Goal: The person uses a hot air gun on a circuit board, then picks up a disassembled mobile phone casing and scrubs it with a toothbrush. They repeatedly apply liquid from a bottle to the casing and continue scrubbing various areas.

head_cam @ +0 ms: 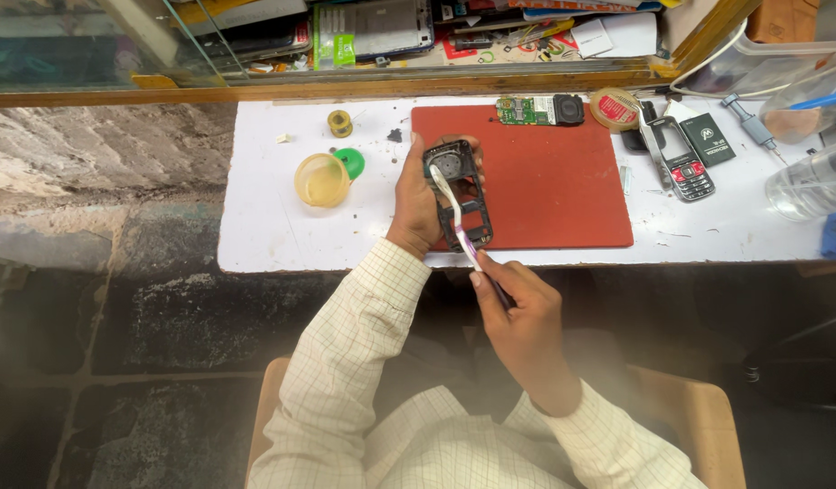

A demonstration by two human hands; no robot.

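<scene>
White worktop [282, 226], red rubber mat [563, 181] at centre frame. Left hand [416, 204] grips black plastic phone frame [461, 195] by edges over mat's left side; looks light, thin, brittle. Right hand [519, 312] pinches white toothbrush [454, 215], bristles on frame.

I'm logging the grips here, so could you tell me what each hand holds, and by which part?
The left hand grips the black phone frame along its left edge. The right hand pinches the toothbrush by its handle end.
</scene>
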